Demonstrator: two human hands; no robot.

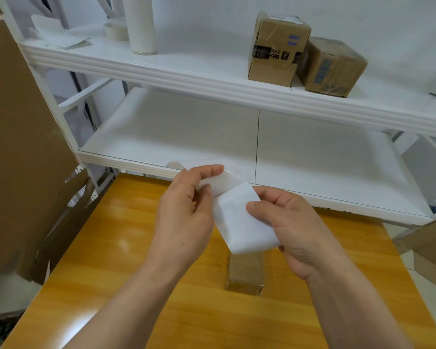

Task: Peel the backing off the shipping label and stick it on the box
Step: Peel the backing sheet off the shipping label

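Both hands hold a white shipping label above the yellow wooden table [116, 273]. My right hand [297, 230] pinches the label sheet [239, 222] between thumb and fingers. My left hand [186, 210] grips the glossy backing strip [224, 180], which curls away up and left from the sheet. Below the label, a small brown cardboard box [246, 275] wrapped in clear tape rests on the table, partly hidden by the sheet.
A white metal shelf unit [212, 79] stands behind the table. Two taped cardboard boxes [277, 49] sit on its upper shelf at right; a white roll [140, 23], a tape roll and loose papers at left. Flattened brown cardboard [23, 147] leans at the left.
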